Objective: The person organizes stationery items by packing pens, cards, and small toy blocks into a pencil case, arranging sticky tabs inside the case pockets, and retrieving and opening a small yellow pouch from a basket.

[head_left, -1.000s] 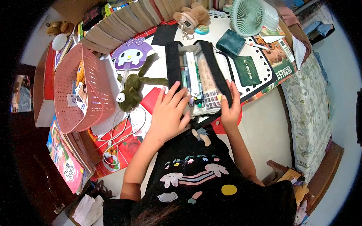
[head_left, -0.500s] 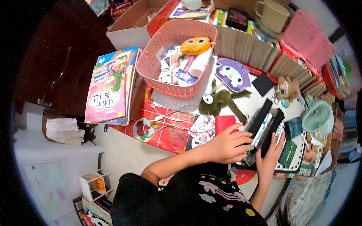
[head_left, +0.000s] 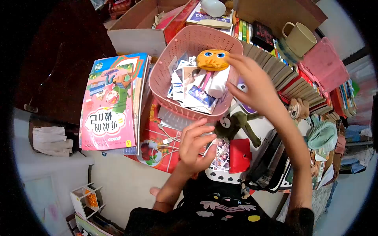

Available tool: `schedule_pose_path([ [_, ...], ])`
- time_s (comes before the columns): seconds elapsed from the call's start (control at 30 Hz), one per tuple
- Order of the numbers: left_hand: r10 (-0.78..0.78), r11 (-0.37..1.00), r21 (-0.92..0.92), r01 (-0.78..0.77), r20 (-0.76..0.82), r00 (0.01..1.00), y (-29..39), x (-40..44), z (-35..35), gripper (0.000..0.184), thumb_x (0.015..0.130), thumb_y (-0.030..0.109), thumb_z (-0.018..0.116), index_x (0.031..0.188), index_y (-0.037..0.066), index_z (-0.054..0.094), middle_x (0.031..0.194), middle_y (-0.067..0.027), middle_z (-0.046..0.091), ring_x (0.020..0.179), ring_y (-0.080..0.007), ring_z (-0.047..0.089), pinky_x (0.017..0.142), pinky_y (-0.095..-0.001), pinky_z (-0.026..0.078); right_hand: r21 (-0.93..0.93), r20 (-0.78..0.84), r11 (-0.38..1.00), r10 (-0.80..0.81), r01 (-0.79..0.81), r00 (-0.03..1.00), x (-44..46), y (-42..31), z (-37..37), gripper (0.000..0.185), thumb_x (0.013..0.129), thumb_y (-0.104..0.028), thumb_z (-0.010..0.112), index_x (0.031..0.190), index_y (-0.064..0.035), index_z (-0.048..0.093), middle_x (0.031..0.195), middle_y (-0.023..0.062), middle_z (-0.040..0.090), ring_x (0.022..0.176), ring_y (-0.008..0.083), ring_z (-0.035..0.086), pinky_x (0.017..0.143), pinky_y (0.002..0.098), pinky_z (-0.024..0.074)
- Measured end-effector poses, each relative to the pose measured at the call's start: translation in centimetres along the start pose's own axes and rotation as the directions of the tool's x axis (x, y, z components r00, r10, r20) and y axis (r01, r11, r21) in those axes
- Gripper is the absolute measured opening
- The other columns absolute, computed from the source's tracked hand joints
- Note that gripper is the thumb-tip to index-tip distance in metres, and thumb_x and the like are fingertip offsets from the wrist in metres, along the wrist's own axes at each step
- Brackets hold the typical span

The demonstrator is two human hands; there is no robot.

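Observation:
My right hand (head_left: 254, 82) is over the right rim of the pink basket (head_left: 165, 84). Its fingers and thumb are apart, the fingertips next to an orange pouch with big eyes (head_left: 212, 61). Inside the basket lie several photo cards (head_left: 201, 96) and a white roll-shaped thing (head_left: 219, 84). My left hand (head_left: 195, 147) hovers with spread fingers in front of the basket, holding nothing. Close to it are a red wallet (head_left: 239, 155), a pile of small pictures (head_left: 220, 155) and a dark green plush toy (head_left: 232, 128). A black pencil case (head_left: 271, 157) lies at the table's front right.
A stack of books (head_left: 108, 106) stands left of the basket. A row of books (head_left: 271, 65) runs along the back right, with a beige mug (head_left: 301, 39) on top. A green fan (head_left: 322, 135) is at the right, and a white cable (head_left: 167, 140) lies by the basket.
Both hands have left the black pencil case. My right hand has moved up to the basket's rim, and my left hand has shifted left to the basket's front. The view has turned slightly.

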State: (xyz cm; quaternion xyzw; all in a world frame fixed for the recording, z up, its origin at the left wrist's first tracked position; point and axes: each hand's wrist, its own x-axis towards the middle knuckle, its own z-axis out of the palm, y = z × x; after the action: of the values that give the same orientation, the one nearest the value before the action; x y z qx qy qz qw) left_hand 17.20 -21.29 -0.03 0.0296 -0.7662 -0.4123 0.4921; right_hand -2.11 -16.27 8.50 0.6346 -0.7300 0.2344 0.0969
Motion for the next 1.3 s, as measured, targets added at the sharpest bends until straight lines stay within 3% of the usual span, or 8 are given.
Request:
schedule_pose_path([
  [0.13,0.056,0.998,0.042,-0.051,-0.114,0.992,-0.1,1.8,-0.3,0.024,0.065,0.007,0.061,0.089,0.005,0.055,0.097,-0.0116,0.055,0.095,-0.0333,0.051,0.079,-0.0370,0.042,-0.266,0.554,0.963,0.182,-0.035,0.812,8.3,4.2,7.3,0.035,0.063,-0.021,0.065,0.092,-0.0026,0.059,0.094,0.0133,0.058,0.088,0.0314,0.055,0.072,0.0402,0.0458],
  [0.27,0.102,0.989,0.113,-0.091,-0.098,0.990,-0.9,2.5,-1.7,0.026,0.066,0.006,0.060,0.091,0.006,0.053,0.094,-0.0110,0.055,0.093,-0.0321,0.052,0.078,-0.0375,0.043,-0.333,0.569,0.942,0.162,0.046,0.806,11.4,6.1,8.4,0.026,0.065,-0.024,0.064,0.083,-0.0044,0.063,0.081,0.0118,0.061,0.075,0.0293,0.059,0.064,0.0394,0.0472],
  [0.47,-0.049,0.996,0.068,0.065,-0.216,0.975,-1.0,3.3,-0.5,0.040,0.067,0.009,0.062,0.104,0.000,0.048,0.121,-0.0199,0.036,0.110,-0.0321,0.041,0.088,-0.0414,0.038,0.439,0.120,0.890,0.077,-0.123,0.990,8.9,5.2,-0.1,0.030,0.073,-0.029,0.064,0.074,-0.0002,0.056,0.066,0.0054,0.056,0.061,0.0101,0.052,0.053,0.0265,0.0428],
  [0.53,-0.234,0.951,-0.245,0.188,-0.171,0.957,-0.3,4.7,1.0,0.090,0.062,0.022,0.074,0.129,-0.001,0.019,0.133,-0.0212,0.012,0.123,-0.0331,0.023,0.099,-0.0430,0.024,0.634,0.130,0.742,0.173,-0.216,0.976,4.9,1.5,-3.4,0.028,0.074,-0.025,0.065,0.074,-0.0003,0.052,0.065,0.0005,0.051,0.061,0.0059,0.047,0.053,0.0230,0.0407],
  [0.67,-0.406,0.563,-0.727,0.393,0.171,0.898,2.3,7.5,3.4,0.124,0.049,0.031,0.083,0.132,0.003,-0.003,0.132,-0.0156,0.016,0.122,-0.0269,0.026,0.099,-0.0387,0.026,0.687,0.127,0.711,0.082,-0.148,0.988,-2.5,-2.6,-5.9,0.023,0.072,-0.018,0.068,0.072,-0.0016,0.051,0.067,0.0026,0.052,0.064,0.0082,0.049,0.058,0.0225,0.0401],
  [0.83,-0.346,0.482,-0.708,0.517,0.388,0.854,4.3,7.2,5.9,0.099,0.058,0.014,0.073,0.132,0.001,0.008,0.126,-0.0131,0.030,0.117,-0.0226,0.034,0.097,-0.0343,0.028,0.876,0.183,0.354,0.384,-0.328,0.905,-8.0,-3.6,-8.4,0.020,0.075,-0.011,0.065,0.079,-0.0017,0.049,0.076,0.0000,0.052,0.071,0.0052,0.049,0.062,0.0187,0.0411],
  [1.03,-0.368,0.092,-0.744,0.662,0.592,0.717,6.3,5.6,7.3,0.083,0.058,0.024,0.062,0.126,-0.003,0.024,0.119,-0.0148,0.041,0.110,-0.0243,0.044,0.094,-0.0335,0.034,0.893,0.231,0.232,0.501,-0.386,0.834,-11.7,-3.0,-10.7,0.047,0.075,-0.019,0.059,0.113,0.0047,0.045,0.104,0.0088,0.054,0.092,0.0139,0.053,0.083,0.0273,0.0415],
  [1.3,-0.303,-0.062,-0.744,0.665,0.649,0.698,6.3,3.8,8.4,0.084,0.057,0.022,0.067,0.126,-0.002,0.025,0.118,-0.0149,0.043,0.108,-0.0238,0.046,0.092,-0.0333,0.037,0.900,0.127,0.332,0.424,-0.284,0.897,-14.1,-3.2,-11.1,0.030,0.077,-0.013,0.059,0.100,0.0027,0.049,0.091,0.0046,0.055,0.084,0.0097,0.052,0.074,0.0235,0.0436],
])
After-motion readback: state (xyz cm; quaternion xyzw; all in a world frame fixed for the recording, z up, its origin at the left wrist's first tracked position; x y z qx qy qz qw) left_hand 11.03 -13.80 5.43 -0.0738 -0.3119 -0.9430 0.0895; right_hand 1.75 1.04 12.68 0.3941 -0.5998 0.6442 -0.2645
